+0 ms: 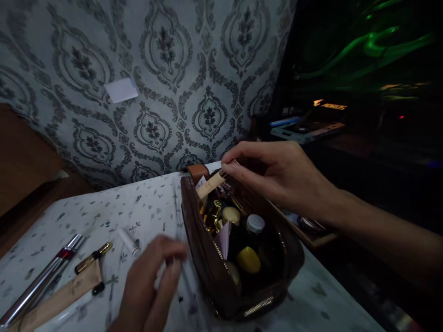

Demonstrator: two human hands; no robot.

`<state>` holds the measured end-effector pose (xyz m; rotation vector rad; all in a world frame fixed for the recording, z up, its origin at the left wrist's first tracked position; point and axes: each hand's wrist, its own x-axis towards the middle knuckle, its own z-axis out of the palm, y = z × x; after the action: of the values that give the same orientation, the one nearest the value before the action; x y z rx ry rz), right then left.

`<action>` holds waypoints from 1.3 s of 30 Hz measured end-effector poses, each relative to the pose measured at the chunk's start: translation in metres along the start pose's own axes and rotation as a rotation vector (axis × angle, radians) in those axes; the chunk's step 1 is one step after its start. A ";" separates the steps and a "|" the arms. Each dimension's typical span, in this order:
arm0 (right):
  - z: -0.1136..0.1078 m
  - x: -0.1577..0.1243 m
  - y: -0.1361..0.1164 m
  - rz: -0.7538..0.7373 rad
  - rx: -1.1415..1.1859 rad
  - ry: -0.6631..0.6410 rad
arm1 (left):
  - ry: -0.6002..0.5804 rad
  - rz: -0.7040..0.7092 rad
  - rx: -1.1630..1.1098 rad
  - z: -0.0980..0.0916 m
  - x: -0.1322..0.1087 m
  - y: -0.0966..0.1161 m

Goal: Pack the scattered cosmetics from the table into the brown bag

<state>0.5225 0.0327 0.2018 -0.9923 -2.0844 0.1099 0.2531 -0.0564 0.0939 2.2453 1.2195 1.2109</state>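
Note:
My right hand (273,168) pinches a slim beige cosmetic tube (211,185) by one end, between thumb and fingertips. The tube slants over the far left edge of an unzipped brown cosmetic bag (197,249). Inside the bag are a gold-coloured tube (215,210), a jar with a grey lid (255,223), a round cream-coloured lid (231,216), a yellow rounded item (249,259) and a pale pink flat piece (224,240). Left of the bag, my left hand (152,286) is blurred, its thumb and forefinger curled with a gap between them; nothing shows in it.
On the patterned white tablecloth (145,203) lie a silver tube (44,276), a small gold-capped vial (93,258), a beige tube (65,295) and a white tube (128,240). A patterned wall (166,92) stands behind. A tray (308,130) sits at the right, in the dark.

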 end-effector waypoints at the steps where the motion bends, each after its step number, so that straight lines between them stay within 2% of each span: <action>1: -0.001 -0.001 -0.001 -0.024 -0.010 0.006 | 0.033 0.039 0.039 -0.002 0.025 0.004; 3: -0.002 -0.001 -0.004 -0.065 -0.038 0.016 | 0.098 0.153 0.142 -0.004 0.071 0.010; 4: -0.002 -0.001 -0.006 -0.081 -0.050 0.015 | 0.087 0.197 0.181 -0.003 0.089 0.012; 6: -0.003 -0.002 -0.008 -0.104 -0.052 0.009 | 0.009 0.263 0.240 0.000 0.114 0.015; 8: -0.004 -0.003 -0.009 -0.115 -0.030 0.001 | -0.114 0.319 0.266 0.005 0.126 0.016; 10: -0.004 -0.004 -0.009 -0.106 -0.001 -0.010 | -0.201 0.364 0.259 0.008 0.132 0.015; 13: -0.003 -0.006 -0.007 -0.048 0.036 -0.023 | -0.238 0.403 0.228 0.008 0.138 0.014; 22: 0.009 0.002 0.000 0.121 0.195 0.004 | -0.229 0.401 0.272 0.012 0.148 0.009; 25: 0.013 0.003 0.001 0.182 0.324 0.016 | -0.223 0.370 0.268 0.012 0.151 0.010; 27: 0.015 0.002 0.002 0.231 0.448 0.036 | -0.175 0.336 0.231 0.010 0.154 0.013; 29: 0.016 0.001 0.002 0.265 0.544 0.051 | -0.109 0.301 0.129 0.009 0.158 0.017; 32: 0.020 -0.001 0.005 0.245 0.585 0.010 | -0.046 0.205 -0.144 0.009 0.163 0.025; 36: 0.023 -0.003 0.009 0.187 0.601 -0.159 | 0.010 0.073 -0.478 0.011 0.168 0.032; 39: 0.019 -0.003 0.010 0.199 0.673 -0.228 | -0.003 0.007 -0.590 0.011 0.168 0.034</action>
<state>0.5170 0.0419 0.1831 -0.7790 -1.9191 0.9951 0.3272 0.0594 0.1969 1.8083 0.7209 1.3495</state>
